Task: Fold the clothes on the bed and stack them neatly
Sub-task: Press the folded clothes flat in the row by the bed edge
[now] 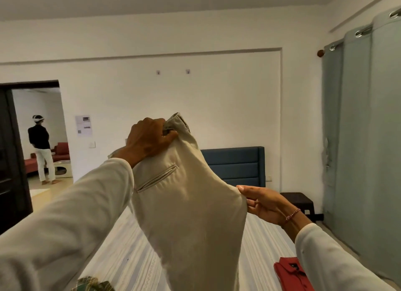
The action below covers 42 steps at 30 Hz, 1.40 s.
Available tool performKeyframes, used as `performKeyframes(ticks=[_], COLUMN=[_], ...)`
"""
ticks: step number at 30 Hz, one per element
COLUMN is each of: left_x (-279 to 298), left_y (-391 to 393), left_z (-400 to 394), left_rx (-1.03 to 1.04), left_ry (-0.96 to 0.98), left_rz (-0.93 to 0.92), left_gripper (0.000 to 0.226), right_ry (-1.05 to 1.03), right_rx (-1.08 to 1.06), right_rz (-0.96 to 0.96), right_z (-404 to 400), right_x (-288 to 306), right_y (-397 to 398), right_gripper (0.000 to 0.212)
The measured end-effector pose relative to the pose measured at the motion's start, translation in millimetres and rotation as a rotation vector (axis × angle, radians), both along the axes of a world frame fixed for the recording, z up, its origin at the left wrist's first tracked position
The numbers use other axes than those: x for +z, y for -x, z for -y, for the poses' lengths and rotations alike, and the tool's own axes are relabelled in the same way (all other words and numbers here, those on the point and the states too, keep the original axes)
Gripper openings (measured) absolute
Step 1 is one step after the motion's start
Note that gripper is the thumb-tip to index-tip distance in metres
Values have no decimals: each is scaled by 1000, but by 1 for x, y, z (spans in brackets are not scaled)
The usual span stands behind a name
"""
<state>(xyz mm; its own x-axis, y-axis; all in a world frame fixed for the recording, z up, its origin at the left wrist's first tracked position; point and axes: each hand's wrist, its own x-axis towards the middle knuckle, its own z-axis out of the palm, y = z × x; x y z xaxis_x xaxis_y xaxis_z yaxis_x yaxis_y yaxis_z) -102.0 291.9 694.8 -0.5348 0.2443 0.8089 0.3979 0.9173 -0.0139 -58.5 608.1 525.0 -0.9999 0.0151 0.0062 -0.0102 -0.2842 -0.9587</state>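
So the beige trousers [186, 204] were hanging up in the air, dead centre of the frame, back pocket facing the camera. The left hand [149, 138] was clamped on the waistband up top, fingers curled right round the fabric. The right hand [265, 204] was lower, right of centre, fingers pretty much straight and laid flat against the trousers' edge, more touching than gripping.

Below all that was the bed [264, 243] with a striped white sheet. A folded red shirt [291, 275] sat on it in the lower right corner, and some green patterned cloth [95, 285] peeked in at the bottom edge, left of centre. The blue headboard [236, 167] was behind the trousers, the grey-green curtains [364, 138] along the right side, and another person [41, 147] stood in the doorway at the left.
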Motion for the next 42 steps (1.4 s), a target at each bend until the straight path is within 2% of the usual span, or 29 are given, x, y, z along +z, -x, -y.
performKeyframes(ticks=[5, 9, 13, 15, 18, 19, 23, 24, 27, 28, 31, 33, 35, 38, 40, 42], left_x=[12, 22, 24, 25, 24, 21, -3, -12, -55, -78, -167, -255, -347, -527, -651, -741], left_y=[-60, -110, -161, -179, -189, -189, -188, -187, -169, -159, -130, -106, -97, -82, -79, -77], left_z=[-30, -66, -119, -142, -163, -165, -151, -143, -101, -81, -22, 22, 59, 115, 155, 184], left_rx=[-69, -241, -356, -397, -438, -436, -454, -452, -338, -299, -149, -46, 13, 103, 198, 254], left_ry=[14, 61, 44, -10, -109, -159, -431, -488, -684, -730, -836, -843, -874, -862, -841, -817], left_rz=[52, 106, 140, 181, 251, 281, 457, 500, 626, 679, 844, 963, 1106, 1325, 1361, 1325], left_gripper=[55, 48, 54, 50, 43, 44, 42, 39, 38, 39, 45, 40, 31, 19, 9, 11], right_ry=[8, -29, -59, -63, -110, -151, -392, -449, -623, -673, -854, -1011, -1089, -1163, -1071, -1052], right_rx=[-27, -39, -131, -179, -216, -231, -334, -349, -294, -245, -90, -18, 60, 171, 195, 191], right_rz=[-27, -37, -33, -37, -61, -75, -91, -89, -35, -9, 48, 86, 175, 244, 357, 408], right_z=[-41, -93, -162, -194, -223, -229, -224, -217, -173, -147, -72, -26, 15, 83, 137, 173], right_x=[5, 17, 33, 47, 75, 86, 133, 142, 143, 131, 54, -35, -136, -338, -484, -588], right_y=[-64, -116, -172, -194, -211, -213, -194, -183, -123, -104, -49, -1, 31, 74, 78, 60], right_gripper=[40, 32, 31, 44, 94, 101, 95, 97, 121, 116, 64, 45, 44, 45, 49, 58])
